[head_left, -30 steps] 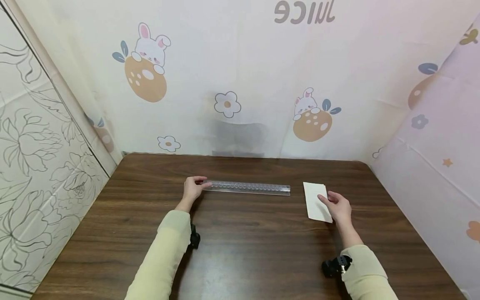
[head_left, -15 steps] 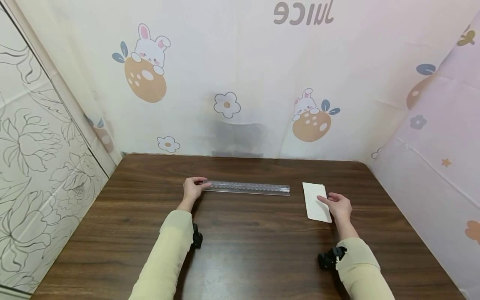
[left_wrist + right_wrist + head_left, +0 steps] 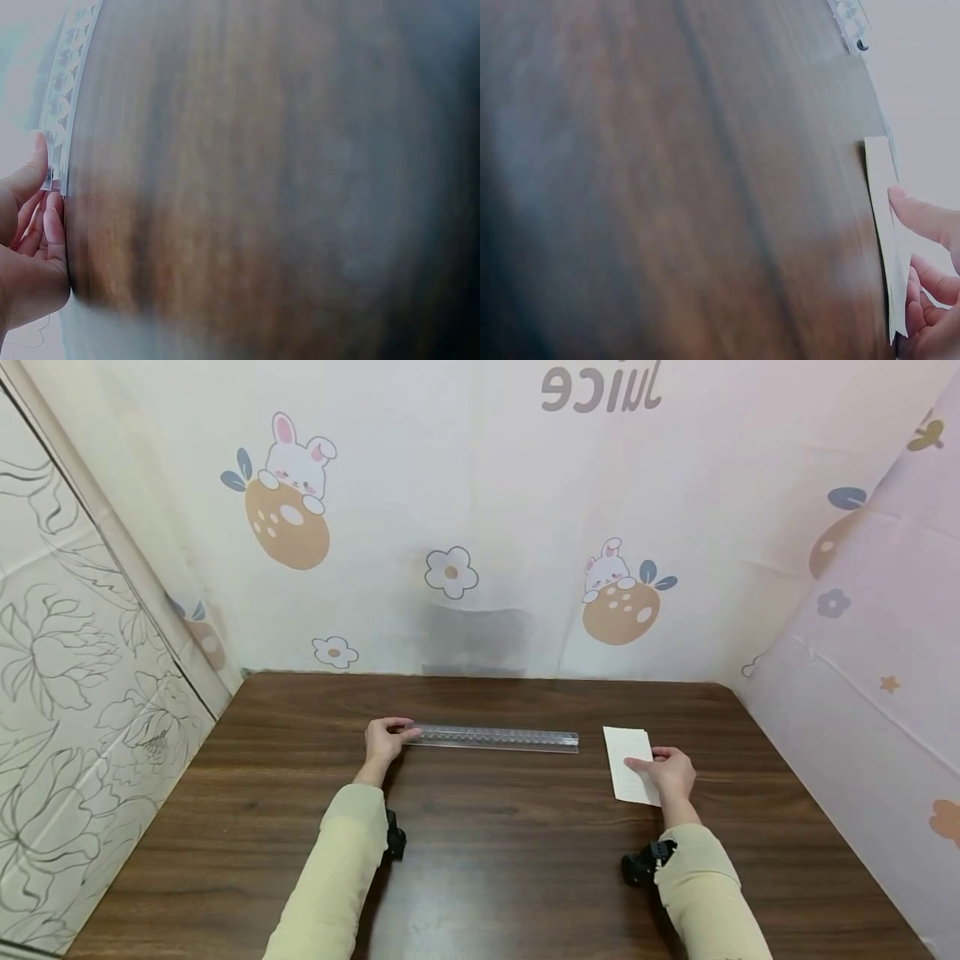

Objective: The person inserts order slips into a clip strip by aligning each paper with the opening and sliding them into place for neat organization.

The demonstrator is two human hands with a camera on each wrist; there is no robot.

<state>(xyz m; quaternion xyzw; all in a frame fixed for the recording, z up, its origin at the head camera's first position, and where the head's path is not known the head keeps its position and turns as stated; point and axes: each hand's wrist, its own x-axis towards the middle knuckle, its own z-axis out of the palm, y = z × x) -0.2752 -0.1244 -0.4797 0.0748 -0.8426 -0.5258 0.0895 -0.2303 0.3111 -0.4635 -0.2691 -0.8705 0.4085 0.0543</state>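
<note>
toward table (image 3: 480, 860) far edge: left hand (image 3: 382, 742) still pinches clear ruler (image 3: 495, 737) end, unmoved; right hand (image 3: 667, 774) fingers shifted slightly inward, flat on paper slip (image 3: 628, 752) near right edge.

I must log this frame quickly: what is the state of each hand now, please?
Left hand: pinches the left end of the clear ruler.
Right hand: fingers rest on the white paper; a grip cannot be told.

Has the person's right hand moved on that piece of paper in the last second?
Yes. The right hand has slid slightly left across the white paper, toward the clear ruler, which stayed put.
</note>
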